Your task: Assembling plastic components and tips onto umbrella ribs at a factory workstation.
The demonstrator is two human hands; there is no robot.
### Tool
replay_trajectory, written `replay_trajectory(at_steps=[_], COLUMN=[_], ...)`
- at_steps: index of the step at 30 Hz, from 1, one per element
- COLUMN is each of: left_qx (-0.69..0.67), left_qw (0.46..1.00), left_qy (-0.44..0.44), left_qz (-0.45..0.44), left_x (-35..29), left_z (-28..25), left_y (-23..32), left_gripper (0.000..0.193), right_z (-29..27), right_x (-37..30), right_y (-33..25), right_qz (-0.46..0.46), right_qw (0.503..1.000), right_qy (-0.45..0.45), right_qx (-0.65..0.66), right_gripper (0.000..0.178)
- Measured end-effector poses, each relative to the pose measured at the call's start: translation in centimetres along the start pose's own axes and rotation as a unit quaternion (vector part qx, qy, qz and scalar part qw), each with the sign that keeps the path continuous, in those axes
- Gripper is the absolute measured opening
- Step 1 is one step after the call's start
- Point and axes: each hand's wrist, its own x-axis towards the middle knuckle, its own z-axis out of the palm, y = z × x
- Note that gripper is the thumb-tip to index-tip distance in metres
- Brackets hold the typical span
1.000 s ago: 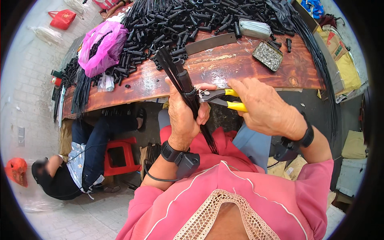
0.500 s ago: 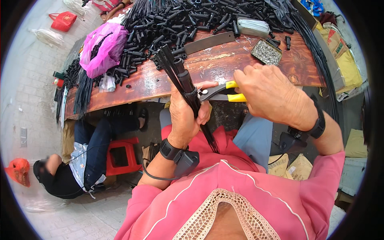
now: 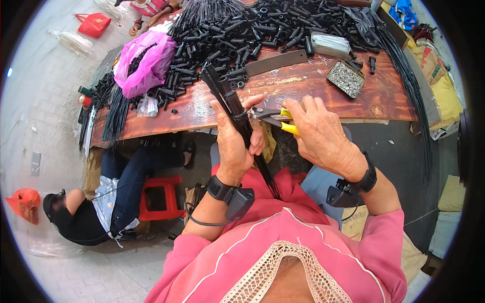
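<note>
My left hand (image 3: 231, 149) is closed around a folded black umbrella frame (image 3: 240, 117), a bundle of thin dark ribs with a tubular black fitting. The frame leans, its upper end toward the table and its lower end over my lap. In my right hand (image 3: 323, 135) are pliers with yellow handles (image 3: 289, 129). The dark jaws (image 3: 262, 113) meet the frame's side by the fitting, near my left thumb and fingers. Exactly what the jaws grip is too small to tell.
A reddish wooden table (image 3: 184, 113) bears a heap of black tubular fittings (image 3: 227, 43), a flat metal bar (image 3: 277, 63), a tin of small metal pieces (image 3: 345, 79), a tray of white sticks (image 3: 330, 44) and a pink bag (image 3: 146, 60). A person (image 3: 76, 217) sits left, beside a red stool (image 3: 177, 199).
My right hand has come left and slightly lower, and the yellow handles have drawn closer together. My left hand still holds the frame. The whole view has shifted a little.
</note>
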Motion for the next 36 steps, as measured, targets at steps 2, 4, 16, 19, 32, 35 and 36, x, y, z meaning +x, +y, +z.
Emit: replay_trajectory(at_steps=[2,4,16,19,32,35,36], left_qx=[0.004,0.017,0.018,0.019,-0.027,-0.055,-0.030], left_qw=[1.000,1.000,0.998,0.997,0.999,0.998,0.996], left_qy=[-0.004,-0.001,0.056,0.066,0.019,-0.025,-0.045], left_qz=[0.002,0.006,0.003,0.024,0.013,0.036,0.067], left_x=[0.1,0.2,-0.3,-0.4,-0.9,-1.3,-1.5], left_z=[0.0,-0.1,0.5,0.4,-0.6,0.1,0.2], left_y=[0.1,0.2,0.2,0.2,-0.2,-0.7,-0.9], left_gripper=[0.089,0.088,0.088,0.087,0.093,0.092,0.094], right_z=[0.1,0.0,0.9,1.7,0.7,-1.7,-2.8], right_x=[0.2,0.4,-0.1,-0.4,0.7,2.3,3.3], right_y=[-0.2,-0.4,-2.5,-3.3,1.2,5.1,5.9], right_qz=[-0.011,-0.022,0.023,0.045,-0.063,-0.212,-0.212], right_qw=[0.999,0.997,0.975,0.971,0.984,0.973,0.967], right_qy=[0.048,0.073,0.142,0.141,0.162,0.091,-0.041], right_qx=[-0.005,-0.032,-0.172,-0.186,-0.048,0.013,0.137], right_gripper=[0.050,0.054,0.051,0.050,0.046,0.053,0.053])
